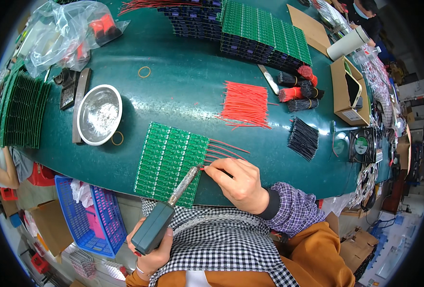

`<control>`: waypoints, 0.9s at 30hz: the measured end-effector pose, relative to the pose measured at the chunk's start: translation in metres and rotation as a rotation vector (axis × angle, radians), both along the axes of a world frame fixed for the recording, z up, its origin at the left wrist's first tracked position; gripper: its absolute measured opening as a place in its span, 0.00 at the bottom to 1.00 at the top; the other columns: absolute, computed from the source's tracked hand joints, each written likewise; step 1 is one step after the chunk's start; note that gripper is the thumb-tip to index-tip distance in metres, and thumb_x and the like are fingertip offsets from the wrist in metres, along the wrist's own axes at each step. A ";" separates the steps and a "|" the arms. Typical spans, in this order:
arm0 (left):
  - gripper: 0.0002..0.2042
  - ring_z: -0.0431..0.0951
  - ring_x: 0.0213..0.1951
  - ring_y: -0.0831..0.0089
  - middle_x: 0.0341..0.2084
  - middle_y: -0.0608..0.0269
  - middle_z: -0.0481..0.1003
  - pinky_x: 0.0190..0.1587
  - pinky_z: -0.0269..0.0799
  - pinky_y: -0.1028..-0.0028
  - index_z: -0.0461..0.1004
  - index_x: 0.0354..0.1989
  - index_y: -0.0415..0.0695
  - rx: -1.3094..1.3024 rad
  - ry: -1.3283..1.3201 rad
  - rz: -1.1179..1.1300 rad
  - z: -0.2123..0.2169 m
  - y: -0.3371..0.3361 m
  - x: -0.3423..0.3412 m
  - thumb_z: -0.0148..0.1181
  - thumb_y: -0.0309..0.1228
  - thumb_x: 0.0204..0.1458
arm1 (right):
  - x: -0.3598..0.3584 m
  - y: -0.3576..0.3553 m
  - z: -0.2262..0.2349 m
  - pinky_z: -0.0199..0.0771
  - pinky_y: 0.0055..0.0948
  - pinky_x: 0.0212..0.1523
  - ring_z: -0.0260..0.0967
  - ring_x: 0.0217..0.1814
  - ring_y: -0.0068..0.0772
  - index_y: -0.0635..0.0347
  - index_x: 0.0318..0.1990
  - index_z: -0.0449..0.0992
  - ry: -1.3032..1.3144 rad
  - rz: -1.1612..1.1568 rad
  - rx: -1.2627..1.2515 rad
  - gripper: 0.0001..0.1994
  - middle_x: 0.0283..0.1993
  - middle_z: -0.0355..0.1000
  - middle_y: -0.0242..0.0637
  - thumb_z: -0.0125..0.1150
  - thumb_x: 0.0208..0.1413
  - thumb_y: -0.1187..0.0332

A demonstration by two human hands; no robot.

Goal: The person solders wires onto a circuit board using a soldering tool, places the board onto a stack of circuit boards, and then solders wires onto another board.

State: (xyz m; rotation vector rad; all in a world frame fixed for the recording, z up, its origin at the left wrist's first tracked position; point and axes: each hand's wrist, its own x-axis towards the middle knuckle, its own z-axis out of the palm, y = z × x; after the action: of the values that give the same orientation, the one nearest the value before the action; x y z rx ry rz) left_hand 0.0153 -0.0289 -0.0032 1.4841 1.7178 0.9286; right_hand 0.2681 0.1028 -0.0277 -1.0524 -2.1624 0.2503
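Note:
A green circuit board panel (166, 160) lies flat near the table's front edge. Several red wires (228, 149) stick out to the right from its right edge. My left hand (158, 256) is wrapped around the dark green handle of a soldering iron (153, 228), whose metal tip reaches the panel's right edge. Beside that tip, my right hand (240, 184) pinches a red wire (203, 167) between thumb and forefinger. The exact contact of tip, wire and panel is too small to make out.
Loose red wires (245, 105) and black wires (303, 138) lie beyond and right of my right hand. A white bowl (80, 117) stands left, stacked boards (264, 28) at the back, a small fan (361, 145) at right. A blue basket (73, 210) sits below the table's edge.

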 end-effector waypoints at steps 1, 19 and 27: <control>0.12 0.79 0.24 0.57 0.27 0.51 0.78 0.28 0.75 0.65 0.82 0.35 0.34 0.033 0.003 -0.002 -0.001 0.001 0.000 0.71 0.23 0.40 | 0.000 0.000 0.000 0.76 0.30 0.30 0.77 0.31 0.31 0.62 0.37 0.83 0.001 0.000 0.001 0.09 0.34 0.77 0.33 0.71 0.46 0.77; 0.12 0.80 0.27 0.56 0.29 0.50 0.79 0.31 0.75 0.65 0.81 0.37 0.33 -0.001 -0.020 0.065 -0.004 -0.015 -0.007 0.71 0.22 0.42 | -0.001 0.000 0.000 0.76 0.29 0.29 0.77 0.31 0.30 0.61 0.36 0.83 -0.014 -0.004 0.015 0.08 0.33 0.76 0.32 0.72 0.45 0.77; 0.13 0.81 0.36 0.70 0.38 0.57 0.83 0.42 0.76 0.71 0.81 0.46 0.32 -0.008 -0.040 0.036 0.000 -0.019 -0.006 0.71 0.21 0.52 | -0.001 0.000 -0.002 0.75 0.29 0.29 0.77 0.31 0.29 0.61 0.36 0.82 -0.016 -0.013 0.026 0.08 0.34 0.76 0.32 0.72 0.45 0.77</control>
State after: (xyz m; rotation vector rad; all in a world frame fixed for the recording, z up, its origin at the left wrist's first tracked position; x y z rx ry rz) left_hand 0.0093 -0.0478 -0.0031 1.4247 1.7225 0.9624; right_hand 0.2667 0.1030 -0.0292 -1.0572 -2.1666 0.2081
